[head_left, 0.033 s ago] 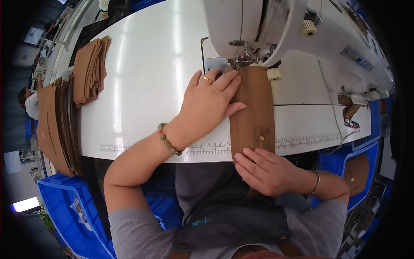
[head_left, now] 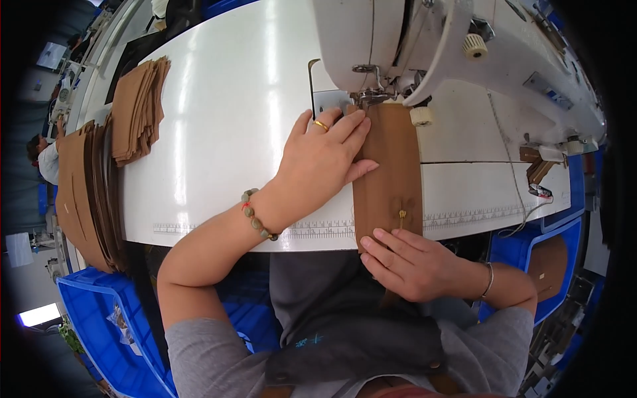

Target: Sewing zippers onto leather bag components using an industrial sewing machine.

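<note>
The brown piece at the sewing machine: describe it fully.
The brown piece looks like fabric, long, roughly rectangular, with a gold-coloured fitting towards its near end. It lies flat on the table, far end at the sewing machine. The left hand touches its left side, the right hand its near end.

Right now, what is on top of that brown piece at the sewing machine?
On the brown piece rest the left hand, at its left edge, and the right hand, at its near end. A small gold-coloured fitting sits just beyond the latter. What the hands cover is hidden.
</note>
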Motion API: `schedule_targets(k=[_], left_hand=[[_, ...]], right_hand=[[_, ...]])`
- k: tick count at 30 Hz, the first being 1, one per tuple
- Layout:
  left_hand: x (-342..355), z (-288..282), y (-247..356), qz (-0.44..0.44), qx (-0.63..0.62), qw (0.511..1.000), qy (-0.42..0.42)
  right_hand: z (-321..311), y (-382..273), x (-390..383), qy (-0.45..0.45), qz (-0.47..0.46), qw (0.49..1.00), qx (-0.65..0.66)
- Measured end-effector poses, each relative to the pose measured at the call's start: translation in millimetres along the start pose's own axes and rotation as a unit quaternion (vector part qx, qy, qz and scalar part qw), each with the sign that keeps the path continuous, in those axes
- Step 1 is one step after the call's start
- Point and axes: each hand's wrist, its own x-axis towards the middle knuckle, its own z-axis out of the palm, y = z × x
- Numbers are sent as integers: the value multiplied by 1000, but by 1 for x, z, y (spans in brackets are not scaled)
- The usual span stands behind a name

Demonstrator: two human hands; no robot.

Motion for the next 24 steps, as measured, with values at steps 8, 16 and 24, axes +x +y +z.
schedule_targets(k=[8, 16, 24], left_hand=[[-4, -6, -4, 28, -22, 999, -27], [-6, -10, 0, -30, -70, 997, -22], [-11, -10, 5, -38, -78, 996, -10]], right_hand=[[-44, 68, 29, 83, 31, 993, -82], [10, 93, 50, 125, 41, 991, -16], [25, 96, 52, 156, 29, 987, -6]])
